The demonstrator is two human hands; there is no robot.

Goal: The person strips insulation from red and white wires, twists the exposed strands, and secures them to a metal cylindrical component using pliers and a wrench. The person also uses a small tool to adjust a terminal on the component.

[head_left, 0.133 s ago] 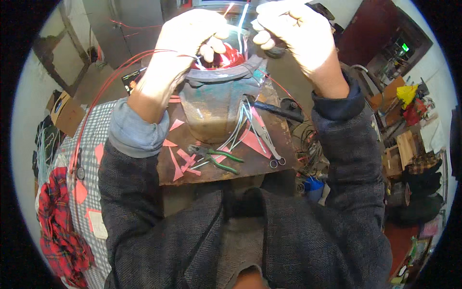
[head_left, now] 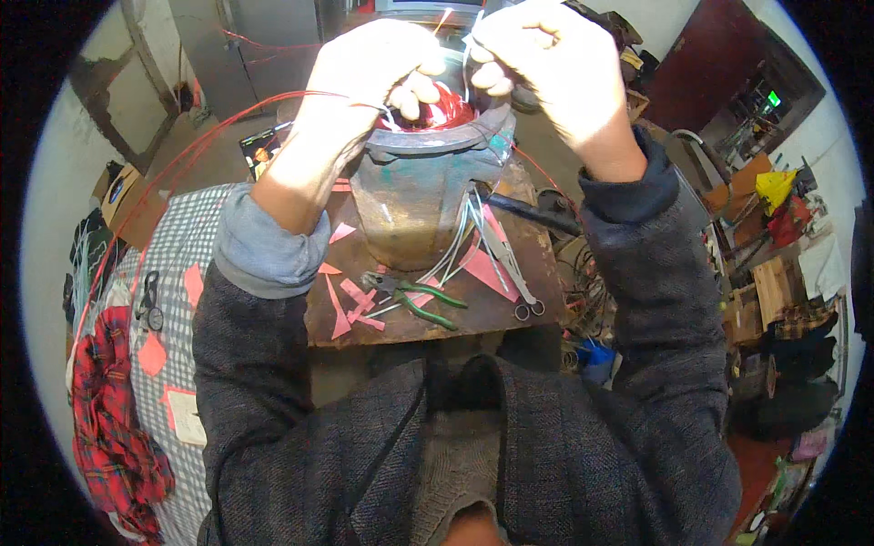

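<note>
A worn, blue-grey metal motor housing stands upright on the bench, with red copper windings showing inside its rim. Over its left side is my left hand, fingers curled in a pinch; a thin wire end sticks up just past the fingertips. My right hand, closed above the right side of the rim, pinches a pale sleeved lead that runs down into the housing. Bright glare washes out both hands. Long red wires arc from the left wrist toward the lower left.
On the brown bench lie green-handled pliers, scissors, pale sleeving tubes, pink paper scraps and a dark hammer-like handle. A checked cloth covers the surface at left, with a red plaid garment.
The pale lead at my right fingertips stood up straighter before; it now bends down from them. My right hand has shifted slightly left, and the whole view has moved a little.
</note>
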